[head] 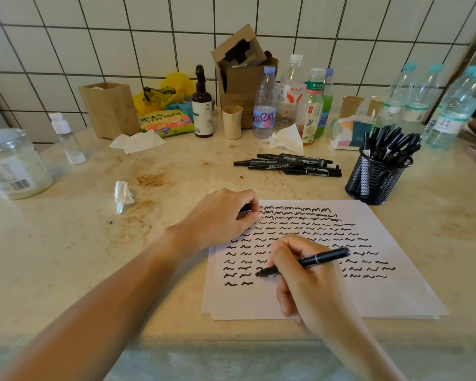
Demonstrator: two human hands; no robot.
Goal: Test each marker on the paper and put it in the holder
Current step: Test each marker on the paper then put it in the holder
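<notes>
- Where the stained beige countertop (74, 243) meets the white tiled wall at far left, we see a clear plastic jar of white grains (13, 163), a small clear bottle with a white cap (66, 138) and a square bamboo box (109, 110).
- Nearer to us, a crumpled white tissue (123, 196) lies on the counter, just left of our left hand.
- Our left hand (220, 218) rests on the top left corner of the white sheet of paper (368, 295), fingers curled round a small black piece that we take for a marker cap, though most of it is hidden.
- Behind that hand stand a dark brown pump bottle (202, 105), a cream cup (232, 122), an open cardboard box (242, 70) and several drink bottles (291, 97).
- Between those and the paper, a loose pile of black markers (289, 165) lies flat on the counter.
- The paper carries rows of short black squiggles (300, 224), with the lower right part bare.
- Our right hand (302, 273) pinches a black marker (324, 257) in a writing grip, its tip on the paper at the left of a lower row and its back end pointing up and right.
- Just beyond the paper's top right corner stands the black wire-mesh holder (374, 182), with many black markers upright in it.
- Behind the holder are a tissue pack (346, 133) and clear water bottles with blue caps (451, 111).
</notes>
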